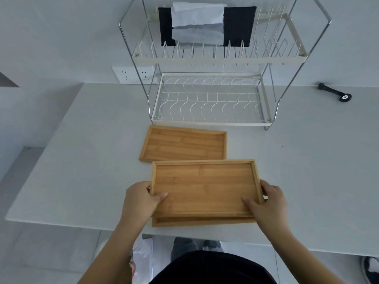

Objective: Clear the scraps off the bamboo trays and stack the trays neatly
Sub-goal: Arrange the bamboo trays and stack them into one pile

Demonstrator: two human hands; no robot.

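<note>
Left hand (141, 198) and right hand (267, 201) grip top tray (205, 185), thumbs inside its rim.

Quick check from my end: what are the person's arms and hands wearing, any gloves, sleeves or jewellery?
Nothing visible: the left hand and right hand are bare, no gloves, rings or watch, and both forearms are uncovered to the frame's bottom edge. A dark garment shows at the torso.

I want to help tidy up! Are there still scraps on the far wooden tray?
No, the far rectangular bamboo tray shows only bare wood inside, with no scraps lying on it.
</note>
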